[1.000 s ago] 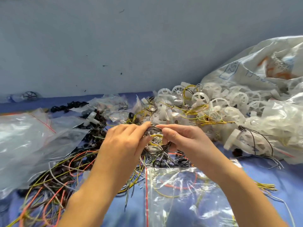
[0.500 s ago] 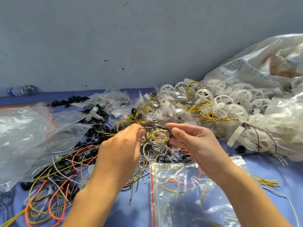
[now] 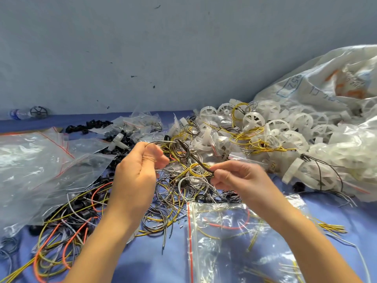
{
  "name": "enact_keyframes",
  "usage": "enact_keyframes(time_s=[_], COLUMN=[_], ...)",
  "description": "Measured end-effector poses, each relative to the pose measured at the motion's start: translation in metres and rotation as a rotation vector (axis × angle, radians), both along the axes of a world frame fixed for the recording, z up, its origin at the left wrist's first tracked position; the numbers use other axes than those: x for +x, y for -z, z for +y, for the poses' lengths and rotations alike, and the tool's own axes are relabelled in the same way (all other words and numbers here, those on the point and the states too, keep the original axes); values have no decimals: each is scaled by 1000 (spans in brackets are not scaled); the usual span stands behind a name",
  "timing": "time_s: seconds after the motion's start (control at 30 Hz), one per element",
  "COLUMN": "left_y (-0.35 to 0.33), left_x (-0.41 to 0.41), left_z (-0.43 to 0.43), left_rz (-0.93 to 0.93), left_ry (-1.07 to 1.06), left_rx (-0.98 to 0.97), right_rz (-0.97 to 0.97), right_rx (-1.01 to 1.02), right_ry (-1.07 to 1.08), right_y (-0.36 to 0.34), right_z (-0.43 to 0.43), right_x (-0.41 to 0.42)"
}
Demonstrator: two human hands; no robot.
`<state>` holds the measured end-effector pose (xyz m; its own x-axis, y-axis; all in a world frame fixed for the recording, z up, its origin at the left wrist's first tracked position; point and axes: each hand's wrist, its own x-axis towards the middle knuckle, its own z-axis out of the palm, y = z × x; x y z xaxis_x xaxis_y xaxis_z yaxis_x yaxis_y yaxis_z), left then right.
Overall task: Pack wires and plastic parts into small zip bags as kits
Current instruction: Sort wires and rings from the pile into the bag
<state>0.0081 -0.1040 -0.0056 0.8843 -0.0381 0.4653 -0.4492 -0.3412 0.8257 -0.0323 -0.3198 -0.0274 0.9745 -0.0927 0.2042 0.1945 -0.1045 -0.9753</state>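
A left hand and right hand each pinch an end of a dark wire above tangled wires on blue cloth. A clear zip bag lies just below, with white plastic wheels piled at right

A grey-blue wall with small dark spots stands at the back. A little water bottle lies on its side far left, by the wall. A blue sheet is spread out below.

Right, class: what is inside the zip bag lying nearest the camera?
Inside the zip bag lie an orange wire and short yellow wires. The right forearm covers the bag's right part, so anything there is hidden.
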Motion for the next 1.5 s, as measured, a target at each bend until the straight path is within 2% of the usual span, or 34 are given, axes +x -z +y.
enact_keyframes(time_s=[0.1, 0.17, 0.37, 0.47, 0.53, 0.63, 0.7, 0.77, 0.87, 0.93, 1.1, 1.37, 1.43, 1.5], left_y=[-4, -2, 13, 19, 23, 27, 28, 26, 24, 24, 29, 32, 31, 33], left_x=[-3, -6, -14, -19, -22, -24, -23, -21, -19, -17, -12, -9, -7, -7], left_z=[-12, -21, -42, -44, -46, -49, -49, -46, -40, -36, -32, -26, -21, -17], left_rz=[86, 111, -51, -180, -246, -248, -243, -264, -302, -303, -263, -45, 24, 19], left_ry=[149, 184, 63, -24, -106, -109, -76, -63, -86, -76, 88, 468, 510, 450], left_rx=[-156, -155, 145, 374, 500, 544, 505, 479, 507, 549, 540, 263, 287, 355], right_rz=[5, -51, -138, -72, 16, 45, 83, 136, 217, 213, 167, 108, 108, 111], right_rx=[-152, -288, -207, -169, -231, -383, -394, -295, 122, 286, 403, 567, 568, 545], right_ry=[-74, -85, -118, -98, -38, 113, 144, 82, -57, -81, -73, -126, -131, -135], right_y=[4, 4, -2, -3, -2, 6, 7, 4, -2, -6, -3, -6, -6, -7], right_z=[11, 20, 49, 49, 50, 52, 54, 53, 45, 36, 21, 14, 13, 13], right_x=[0, 0, -3, -5, -6, -7, -9, -9, -6, -5, -5, -5, -6, -8])
